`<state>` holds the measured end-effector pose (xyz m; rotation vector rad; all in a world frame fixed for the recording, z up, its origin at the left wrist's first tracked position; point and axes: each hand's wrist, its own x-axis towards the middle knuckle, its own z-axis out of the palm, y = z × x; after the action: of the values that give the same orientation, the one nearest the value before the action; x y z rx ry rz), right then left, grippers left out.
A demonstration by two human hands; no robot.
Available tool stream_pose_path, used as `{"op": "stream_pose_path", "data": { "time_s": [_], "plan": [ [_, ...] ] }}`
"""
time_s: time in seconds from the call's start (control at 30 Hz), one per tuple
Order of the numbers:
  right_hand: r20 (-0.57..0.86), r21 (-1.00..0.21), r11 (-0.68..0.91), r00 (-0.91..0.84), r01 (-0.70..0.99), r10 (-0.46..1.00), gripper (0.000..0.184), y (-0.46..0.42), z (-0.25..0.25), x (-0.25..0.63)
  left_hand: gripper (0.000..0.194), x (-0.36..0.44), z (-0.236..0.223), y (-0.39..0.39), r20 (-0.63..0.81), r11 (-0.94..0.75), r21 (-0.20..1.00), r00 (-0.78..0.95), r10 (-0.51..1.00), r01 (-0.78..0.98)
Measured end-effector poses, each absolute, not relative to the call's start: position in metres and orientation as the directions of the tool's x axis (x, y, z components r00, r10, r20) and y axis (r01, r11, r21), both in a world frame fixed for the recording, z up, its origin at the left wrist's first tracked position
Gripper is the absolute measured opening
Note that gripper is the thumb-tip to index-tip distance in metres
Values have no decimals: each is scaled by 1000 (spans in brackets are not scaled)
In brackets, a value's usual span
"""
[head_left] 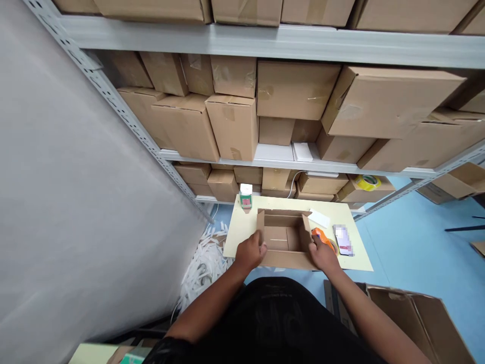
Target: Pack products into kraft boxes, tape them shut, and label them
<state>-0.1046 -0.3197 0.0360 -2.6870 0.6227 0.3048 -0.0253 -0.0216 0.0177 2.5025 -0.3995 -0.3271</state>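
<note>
An open cardboard box with nothing inside rests on the pale yellow table, near its front edge. Its flaps stand out at the rim. My left hand grips the box's left side, with the thumb toward the front corner. On the opposite side, my right hand is closed on the right wall. Just beyond that hand lies an orange tape dispenser with a roll of tape, partly hidden by the hand.
On the table are a small green-and-white box, a white slip and a phone. Shelves full of cartons rise behind. Yellow tape sits at right. White strips heap by the wall; a large open carton stands right.
</note>
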Motion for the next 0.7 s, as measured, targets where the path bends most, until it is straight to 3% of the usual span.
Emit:
{"op": "stream_pose_path", "data": {
  "time_s": [0.1,0.17,0.23,0.33,0.43,0.5,0.6,0.7],
  "plan": [
    [-239,-427,-794,901,-432,-362,51,-346,31,-113,53,-35,19,-17,-64,-744,652,968,-244,-145],
    [-166,-447,-794,910,-412,-379,51,-357,30,-114,52,-40,22,-18,41,-705,689,980,-194,-168],
    [-40,-395,-864,945,-312,-324,55,-362,33,-112,48,-45,27,-21,118,-702,678,974,-191,-219],
    [55,-263,-964,997,-41,-57,58,-364,42,-107,43,-50,35,-28,91,-760,588,956,-278,-277],
    [4,-209,-969,991,132,134,52,-363,46,-103,40,-55,38,-36,46,-831,515,975,-217,-209],
    [-55,-217,-964,984,156,172,42,-364,43,-102,38,-59,34,-40,34,-866,486,993,-115,-117],
    [-176,-275,-960,979,53,105,33,-363,30,-99,44,-63,24,-43,-37,-876,483,998,-45,-21],
    [-289,-336,-931,957,-141,-40,44,-356,17,-88,50,-61,12,-45,-212,-818,563,977,0,123]
  ]
}}
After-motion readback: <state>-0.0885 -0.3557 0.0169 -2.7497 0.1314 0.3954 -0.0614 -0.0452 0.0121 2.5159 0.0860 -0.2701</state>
